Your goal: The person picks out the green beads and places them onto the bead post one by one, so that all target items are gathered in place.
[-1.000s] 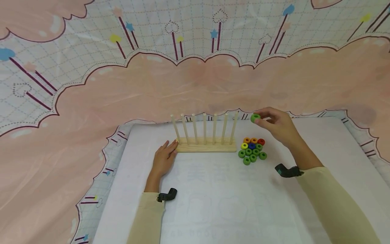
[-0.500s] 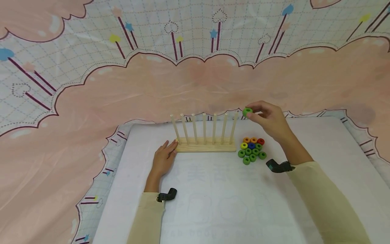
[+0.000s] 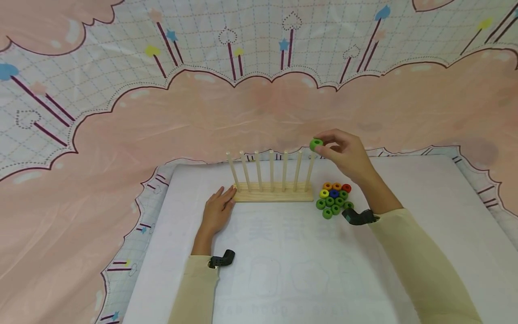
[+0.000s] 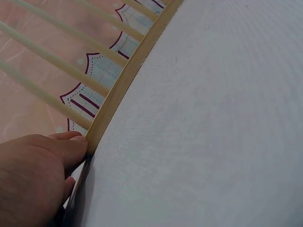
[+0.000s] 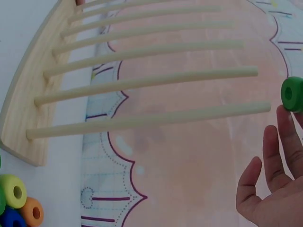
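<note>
The right hand (image 3: 349,155) pinches a green, round, holed bead (image 3: 312,146) between thumb and fingertips, its other fingers loosely extended. The bead is just beyond the tip of the rightmost pale wooden peg (image 3: 310,173). Below this hand lies a cluster of round green, yellow, blue, orange and red beads (image 3: 332,202). The left hand (image 3: 217,210), fingers nearly straight, touches the near end of the pale wooden pegged rack (image 3: 273,196) to its right.

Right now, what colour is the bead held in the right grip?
The bead is green; it shows best in the right wrist view.
</note>
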A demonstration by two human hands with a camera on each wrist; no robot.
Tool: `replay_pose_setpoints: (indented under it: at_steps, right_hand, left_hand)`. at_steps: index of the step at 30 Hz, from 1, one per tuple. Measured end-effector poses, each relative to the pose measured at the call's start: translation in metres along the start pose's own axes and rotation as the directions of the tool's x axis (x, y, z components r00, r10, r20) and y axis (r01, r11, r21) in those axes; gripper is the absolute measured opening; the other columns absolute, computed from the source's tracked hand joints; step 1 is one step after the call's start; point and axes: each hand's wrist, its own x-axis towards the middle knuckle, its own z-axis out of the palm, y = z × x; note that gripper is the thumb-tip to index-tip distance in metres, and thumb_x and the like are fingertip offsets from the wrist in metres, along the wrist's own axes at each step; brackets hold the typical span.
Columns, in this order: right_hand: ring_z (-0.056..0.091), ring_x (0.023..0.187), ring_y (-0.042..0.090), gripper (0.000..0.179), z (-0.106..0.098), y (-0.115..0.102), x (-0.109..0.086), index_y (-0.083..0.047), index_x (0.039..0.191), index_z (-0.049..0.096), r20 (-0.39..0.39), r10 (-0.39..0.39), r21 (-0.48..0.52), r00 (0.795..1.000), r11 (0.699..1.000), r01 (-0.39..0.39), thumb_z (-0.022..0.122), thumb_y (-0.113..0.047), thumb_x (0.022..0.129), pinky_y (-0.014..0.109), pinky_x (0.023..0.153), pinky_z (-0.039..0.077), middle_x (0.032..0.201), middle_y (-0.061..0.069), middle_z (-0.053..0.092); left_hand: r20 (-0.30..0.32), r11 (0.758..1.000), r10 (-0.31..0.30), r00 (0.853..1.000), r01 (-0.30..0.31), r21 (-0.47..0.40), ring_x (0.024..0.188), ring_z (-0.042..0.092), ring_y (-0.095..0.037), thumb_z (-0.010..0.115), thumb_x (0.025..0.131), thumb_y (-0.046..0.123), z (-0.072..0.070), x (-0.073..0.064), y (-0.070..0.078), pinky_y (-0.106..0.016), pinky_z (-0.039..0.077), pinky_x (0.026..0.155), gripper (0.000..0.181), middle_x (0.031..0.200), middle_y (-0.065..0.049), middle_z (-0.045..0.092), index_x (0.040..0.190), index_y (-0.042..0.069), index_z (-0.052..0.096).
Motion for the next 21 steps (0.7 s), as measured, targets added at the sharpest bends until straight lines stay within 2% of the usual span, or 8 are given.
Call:
replay_pose_setpoints:
  at_steps: [12,21]
  right_hand:
    - [0.058,0.11,0.014,0.03,0.014,-0.003,0.008,-0.008,0.124,0.069,0.048,0.035,-0.008,0.998,0.999,-0.035,0.071,-0.02,0.097,0.024,0.096,0.05,0.114,-0.005,0.069]
    - [0.058,0.113,0.015,0.031,0.022,0.003,0.011,-0.014,0.124,0.07,0.084,0.086,-0.049,0.993,0.995,-0.082,0.073,-0.029,0.096,0.041,0.103,0.046,0.122,0.001,0.067]
  left_hand:
    - [-0.004,1.0,0.016,1.0,-0.016,0.004,0.153,0.031,-0.036,0.052,0.107,0.021,0.0,0.001,-0.002,-0.06,0.02,0.124,0.044,0.158,-0.003,0.047,0.15,0.012,0.052]
    - [-0.011,1.0,0.024,1.0,-0.024,-0.003,0.153,0.032,-0.036,0.053,0.106,0.021,0.0,0.0,-0.002,-0.059,0.02,0.124,0.043,0.157,-0.003,0.048,0.149,0.012,0.053]
